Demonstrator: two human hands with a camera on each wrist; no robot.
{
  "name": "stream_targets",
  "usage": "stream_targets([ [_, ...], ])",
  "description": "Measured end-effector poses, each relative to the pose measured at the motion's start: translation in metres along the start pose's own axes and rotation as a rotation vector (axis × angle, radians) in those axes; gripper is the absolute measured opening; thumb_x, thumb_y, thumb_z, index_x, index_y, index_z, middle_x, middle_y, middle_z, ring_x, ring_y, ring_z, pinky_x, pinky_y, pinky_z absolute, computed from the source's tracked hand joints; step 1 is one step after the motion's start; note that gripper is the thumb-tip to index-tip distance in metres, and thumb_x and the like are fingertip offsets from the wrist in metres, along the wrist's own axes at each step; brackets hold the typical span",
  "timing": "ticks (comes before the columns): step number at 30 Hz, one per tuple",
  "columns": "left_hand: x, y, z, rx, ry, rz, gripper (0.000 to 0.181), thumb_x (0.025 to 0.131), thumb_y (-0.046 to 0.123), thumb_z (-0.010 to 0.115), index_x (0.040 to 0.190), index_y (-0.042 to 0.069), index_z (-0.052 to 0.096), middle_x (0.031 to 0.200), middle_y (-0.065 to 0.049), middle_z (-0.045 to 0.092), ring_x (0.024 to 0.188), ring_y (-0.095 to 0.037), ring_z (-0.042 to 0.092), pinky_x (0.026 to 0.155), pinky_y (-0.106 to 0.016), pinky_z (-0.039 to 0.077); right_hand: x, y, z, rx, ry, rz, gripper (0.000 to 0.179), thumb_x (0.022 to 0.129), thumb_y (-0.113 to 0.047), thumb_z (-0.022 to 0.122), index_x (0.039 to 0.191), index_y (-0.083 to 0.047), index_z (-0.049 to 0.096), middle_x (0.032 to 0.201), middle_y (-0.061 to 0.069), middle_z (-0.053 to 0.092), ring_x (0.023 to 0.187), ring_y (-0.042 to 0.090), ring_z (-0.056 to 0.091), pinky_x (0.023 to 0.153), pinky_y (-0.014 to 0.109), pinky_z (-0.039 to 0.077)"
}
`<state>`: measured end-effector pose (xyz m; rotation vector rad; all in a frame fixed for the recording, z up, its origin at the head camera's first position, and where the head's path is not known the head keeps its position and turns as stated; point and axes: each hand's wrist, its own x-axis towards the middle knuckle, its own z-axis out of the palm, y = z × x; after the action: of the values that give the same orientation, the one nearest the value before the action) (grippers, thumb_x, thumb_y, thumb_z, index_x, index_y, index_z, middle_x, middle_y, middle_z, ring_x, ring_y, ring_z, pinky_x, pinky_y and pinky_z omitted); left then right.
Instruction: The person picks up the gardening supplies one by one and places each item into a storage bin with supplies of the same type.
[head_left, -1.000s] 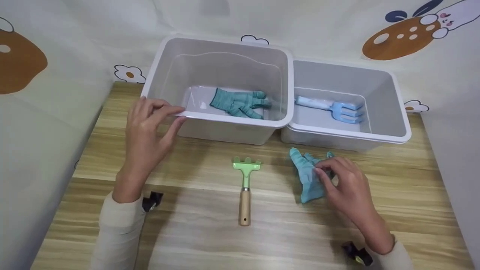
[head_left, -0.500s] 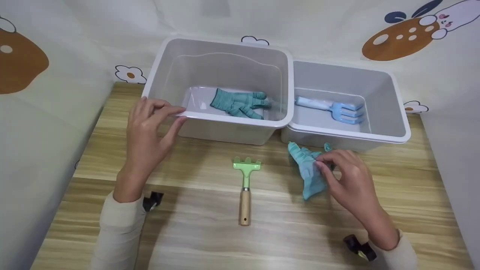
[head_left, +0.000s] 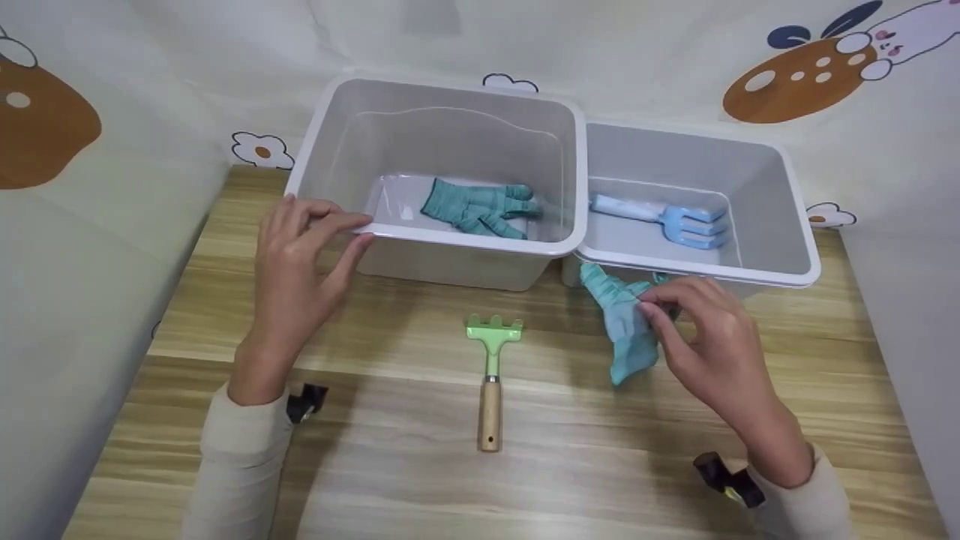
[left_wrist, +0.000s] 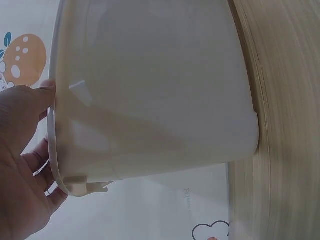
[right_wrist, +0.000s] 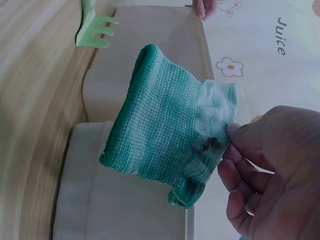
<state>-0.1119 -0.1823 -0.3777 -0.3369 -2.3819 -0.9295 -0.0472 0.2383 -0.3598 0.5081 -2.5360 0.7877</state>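
Thumb and fingertips of the right hand (head_left: pixel 716 345) pinch a teal knitted glove with a pale palm (head_left: pixel 628 326), the gap between them closed on the fabric; it hangs limp above the wood-grain tabletop (head_left: pixel 390 480), just in front of a lower grey plastic bin on the right (head_left: pixel 697 268). Opposite, the left hand (head_left: pixel 289 259) has its thumb and fingers closed over the rim of a taller grey plastic bin on the left (head_left: pixel 450 266), at its near left corner. Work looks roughly halfway, judging by how things lie: a darker teal knitted glove (head_left: pixel 480 206) already rests on the left bin's floor and a light-blue garden fork (head_left: pixel 673 221) in the right one, while the pinched glove and a green-headed rake with a wooden handle (head_left: pixel 490 397) are outside both, the rake flat on the tabletop. One finger of the held glove comes close to the right bin's front rim; contact cannot be told, but that edge seems likeliest to snag it. Crossing to the left bin would call for more height. Open room lies over both mouths, and bare tabletop separates rake from held glove.
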Motion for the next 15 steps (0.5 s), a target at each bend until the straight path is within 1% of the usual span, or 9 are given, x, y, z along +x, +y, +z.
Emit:
stream_targets([
  [5,0.0,0.0,0.0,0.006,-0.005,-0.003,0.021,0.09,0.026,0.077,0.108,0.016,0.078,0.107,-0.01,0.065,0.114,-0.03,0.056,0.125,-0.054,0.023,0.007,-0.003,-0.005,0.028,0.007,-0.016,0.011,0.088,-0.004,0.076,0.097,-0.009,0.075,0.092,0.001,0.073,0.086,0.011,0.061,0.082,0.015,0.043],
  [8,-0.001,-0.001,0.0,0.011,0.0,0.008,0.021,0.091,0.027,0.076,0.108,0.016,0.078,0.106,-0.01,0.065,0.111,-0.03,0.056,0.124,-0.054,0.023,0.013,-0.004,-0.007,0.056,0.025,-0.031,0.011,0.087,-0.002,0.076,0.096,-0.008,0.075,0.09,0.003,0.073,0.086,0.011,0.061,0.083,0.016,0.042],
  [10,-0.001,-0.001,0.001,0.011,0.005,0.014,0.021,0.092,0.028,0.075,0.107,0.016,0.079,0.105,-0.01,0.066,0.11,-0.03,0.056,0.124,-0.054,0.024,0.017,-0.005,-0.009,0.065,0.035,-0.034,0.012,0.087,-0.001,0.076,0.096,-0.007,0.075,0.09,0.004,0.073,0.087,0.011,0.06,0.084,0.014,0.041],
  [15,-0.001,-0.001,0.001,-0.001,0.008,0.01,0.019,0.09,0.025,0.077,0.106,0.015,0.079,0.105,-0.011,0.066,0.11,-0.031,0.057,0.124,-0.055,0.024,0.027,-0.007,-0.015,0.089,0.061,-0.043,0.012,0.086,0.002,0.075,0.096,-0.005,0.074,0.09,0.008,0.072,0.087,0.009,0.058,0.085,0.011,0.041],
])
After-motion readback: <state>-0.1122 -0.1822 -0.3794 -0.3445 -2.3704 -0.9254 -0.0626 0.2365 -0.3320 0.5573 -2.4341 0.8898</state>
